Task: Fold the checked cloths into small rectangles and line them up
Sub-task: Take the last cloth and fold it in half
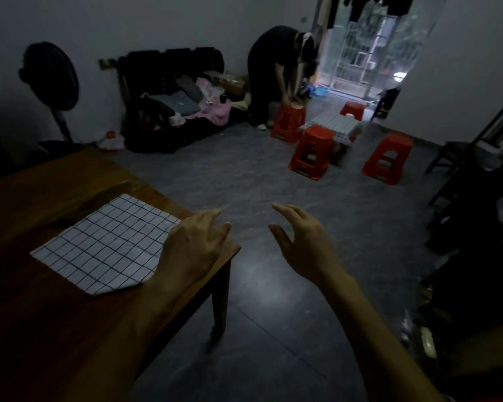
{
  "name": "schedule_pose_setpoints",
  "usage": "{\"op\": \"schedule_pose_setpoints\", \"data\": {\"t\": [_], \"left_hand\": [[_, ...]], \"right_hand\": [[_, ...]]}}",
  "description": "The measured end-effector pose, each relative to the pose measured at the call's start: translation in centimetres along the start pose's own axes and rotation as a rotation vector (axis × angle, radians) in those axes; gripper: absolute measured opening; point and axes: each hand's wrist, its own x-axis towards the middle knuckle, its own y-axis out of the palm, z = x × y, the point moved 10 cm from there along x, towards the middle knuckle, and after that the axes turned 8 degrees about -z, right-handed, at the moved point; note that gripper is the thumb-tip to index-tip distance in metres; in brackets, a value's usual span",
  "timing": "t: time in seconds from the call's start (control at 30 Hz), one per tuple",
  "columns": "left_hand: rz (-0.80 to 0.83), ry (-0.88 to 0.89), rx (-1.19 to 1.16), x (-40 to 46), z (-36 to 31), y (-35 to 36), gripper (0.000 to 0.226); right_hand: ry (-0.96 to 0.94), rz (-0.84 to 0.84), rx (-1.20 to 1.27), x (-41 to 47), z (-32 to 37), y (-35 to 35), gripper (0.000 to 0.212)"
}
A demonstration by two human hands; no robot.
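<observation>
A white cloth with a dark checked grid (105, 245) lies flat on the brown wooden table (41, 314), near the table's right corner. My left hand (193, 246) hovers over the cloth's right corner with its fingers loosely spread, holding nothing. My right hand (301, 242) hangs in the air past the table's edge, above the floor, fingers relaxed and empty. Whether the left hand touches the cloth is unclear.
The table's edge and leg (219, 303) drop off to dark grey floor at the right. Several red plastic stools (311, 152) stand further back around a low checked-covered table (336, 126). A person (276, 79) bends over one stool. A fan (53, 79), a sofa piled with clothes (180, 103) and a dark chair (476, 146) line the walls.
</observation>
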Motion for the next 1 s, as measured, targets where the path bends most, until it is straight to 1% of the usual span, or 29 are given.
{"op": "schedule_pose_setpoints", "data": {"t": [0.07,0.17,0.37,0.5,0.67,0.77,0.83,0.9,0.93,1.0], "left_hand": [[-0.02,-0.036,0.027,2.1,-1.1,1.1,0.056],[-0.046,-0.092,0.087,5.3,-1.6,2.2,0.065],[-0.097,-0.182,0.115,12.3,-0.2,6.5,0.066],[-0.134,-0.28,0.062,17.7,3.6,10.7,0.064],[-0.182,-0.483,-0.02,25.1,9.1,14.6,0.063],[-0.21,-0.536,-0.052,29.1,11.2,15.3,0.07],[-0.235,-0.572,-0.052,31.0,12.8,15.4,0.071],[-0.295,-0.607,-0.032,32.4,14.4,14.9,0.072],[-0.321,-0.634,-0.024,32.9,15.2,14.7,0.07],[-0.349,-0.703,0.006,33.7,16.9,14.8,0.058]], "right_hand": [[-0.028,0.01,0.043,3.0,-2.4,-0.4,0.045],[-0.073,0.034,0.105,6.8,-4.8,0.4,0.044],[-0.145,0.12,0.146,14.7,-9.7,5.5,0.044],[-0.183,0.183,0.202,20.7,-11.7,10.7,0.043],[-0.257,0.377,0.18,27.4,-13.1,17.8,0.044],[-0.296,0.395,0.202,33.0,-13.3,20.7,0.043],[-0.315,0.407,0.229,36.1,-13.0,22.7,0.043],[-0.357,0.449,0.264,38.4,-12.3,25.5,0.042],[-0.377,0.474,0.287,39.3,-11.9,27.1,0.042],[-0.425,0.523,0.33,41.0,-11.0,30.1,0.042]]}}
